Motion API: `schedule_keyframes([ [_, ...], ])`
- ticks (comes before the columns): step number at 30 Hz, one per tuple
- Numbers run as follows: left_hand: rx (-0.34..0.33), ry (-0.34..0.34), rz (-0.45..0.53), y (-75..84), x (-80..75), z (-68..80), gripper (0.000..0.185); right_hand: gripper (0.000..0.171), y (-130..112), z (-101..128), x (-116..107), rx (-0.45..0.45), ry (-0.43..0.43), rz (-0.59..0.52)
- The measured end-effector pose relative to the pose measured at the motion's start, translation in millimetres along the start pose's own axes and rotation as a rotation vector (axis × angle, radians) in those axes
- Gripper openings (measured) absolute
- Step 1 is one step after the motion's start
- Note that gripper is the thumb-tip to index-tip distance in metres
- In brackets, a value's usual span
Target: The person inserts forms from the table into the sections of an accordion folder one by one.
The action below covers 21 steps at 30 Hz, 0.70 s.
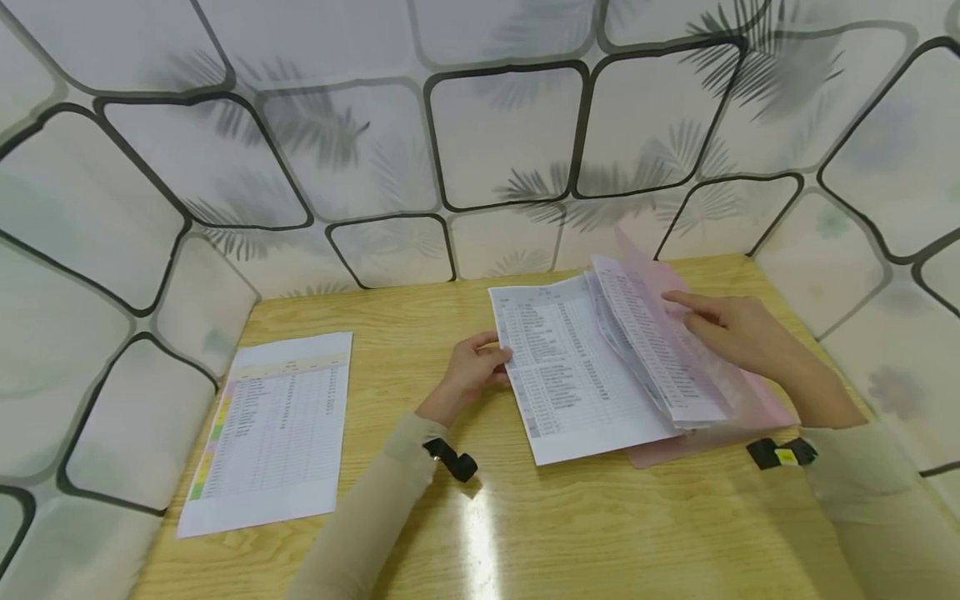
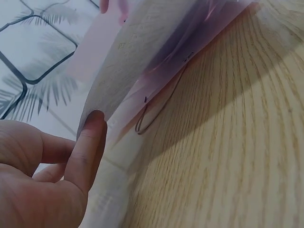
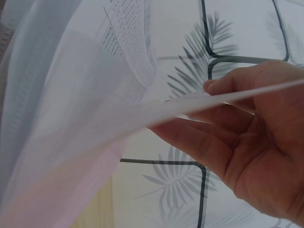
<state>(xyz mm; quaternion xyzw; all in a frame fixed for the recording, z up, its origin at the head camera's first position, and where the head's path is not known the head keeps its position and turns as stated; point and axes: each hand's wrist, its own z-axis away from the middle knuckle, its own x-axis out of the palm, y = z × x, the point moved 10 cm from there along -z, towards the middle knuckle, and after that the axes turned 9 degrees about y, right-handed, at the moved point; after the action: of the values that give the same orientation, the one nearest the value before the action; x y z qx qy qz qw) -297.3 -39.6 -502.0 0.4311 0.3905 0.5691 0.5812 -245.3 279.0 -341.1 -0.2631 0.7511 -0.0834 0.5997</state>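
In the head view, my left hand (image 1: 468,371) pinches the left edge of a printed list sheet (image 1: 558,383), thumb on one side and fingers on the other. To the right, several more printed sheets (image 1: 652,342) stand partly lifted inside a translucent pink plastic folder (image 1: 772,402). My right hand (image 1: 738,329) holds the folder's raised cover. The right wrist view shows this thin cover (image 3: 156,114) passing between the right thumb and fingers. From the left wrist side, the sheet's underside (image 2: 128,61) rises over the pink plastic.
Another printed sheet (image 1: 277,433), with a coloured column along its left side, lies flat at the left of the wooden table (image 1: 480,517). A thin dark loop (image 2: 164,111) lies by the folder's edge. Patterned covering (image 1: 510,133) walls the table's back and sides.
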Motion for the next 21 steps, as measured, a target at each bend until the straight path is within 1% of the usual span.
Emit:
schedule_keyframes([
  [7,0.019,-0.033,-0.003,5.1,9.0,0.5,0.040,0.041,0,-1,0,-0.004,0.006,0.005],
  [12,0.031,-0.032,-0.014,9.1,16.7,-0.5,0.040,0.041,0,0,1,-0.005,0.008,0.005],
  [18,0.033,-0.021,0.020,10.6,30.0,-3.2,0.040,0.041,1,0,1,0.001,-0.002,-0.005],
  [21,0.035,-0.031,0.038,10.6,34.9,-4.7,0.038,0.041,1,0,2,0.007,-0.010,-0.005],
])
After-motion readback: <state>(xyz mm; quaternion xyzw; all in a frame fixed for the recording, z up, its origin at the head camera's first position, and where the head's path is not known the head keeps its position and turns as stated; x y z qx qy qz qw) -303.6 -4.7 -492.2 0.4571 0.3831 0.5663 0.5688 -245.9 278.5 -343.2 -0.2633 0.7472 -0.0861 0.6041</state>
